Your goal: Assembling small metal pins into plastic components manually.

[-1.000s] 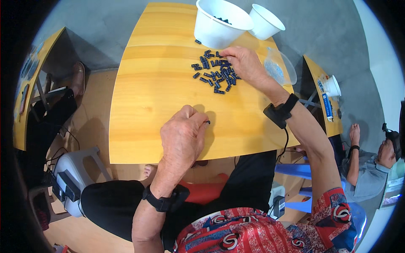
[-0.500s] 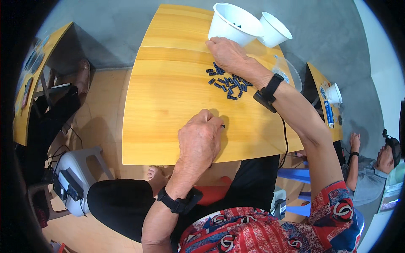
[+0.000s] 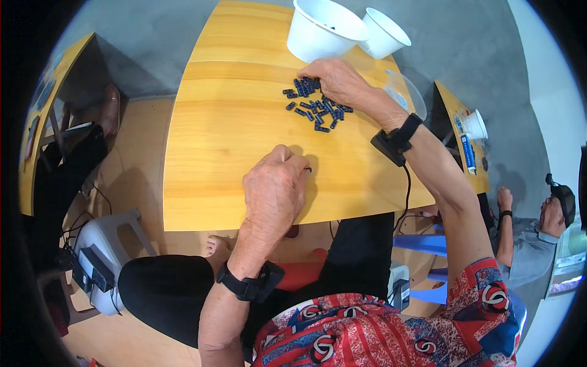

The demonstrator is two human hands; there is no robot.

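Pile of small dark blue plastic pieces [image 3: 315, 104] sits on far part of yellow wooden table [image 3: 232, 140], just this side of big white cup [image 3: 321, 30]. Second white cup [image 3: 383, 32] right next to big one, clear plastic container [image 3: 405, 92] off to pile's right. Right hand [image 3: 339, 79] lies over pile's far edge, fingers curled onto pieces, partly hiding them. Left hand [image 3: 275, 189] well apart, nearer table's front edge, clenched, tiny dark piece [image 3: 309, 170] pinched at fingertips.

a grey plastic stool [image 3: 110, 241] stands left, another yellow table [image 3: 460, 131] right, a seated person [image 3: 538, 235] beyond.
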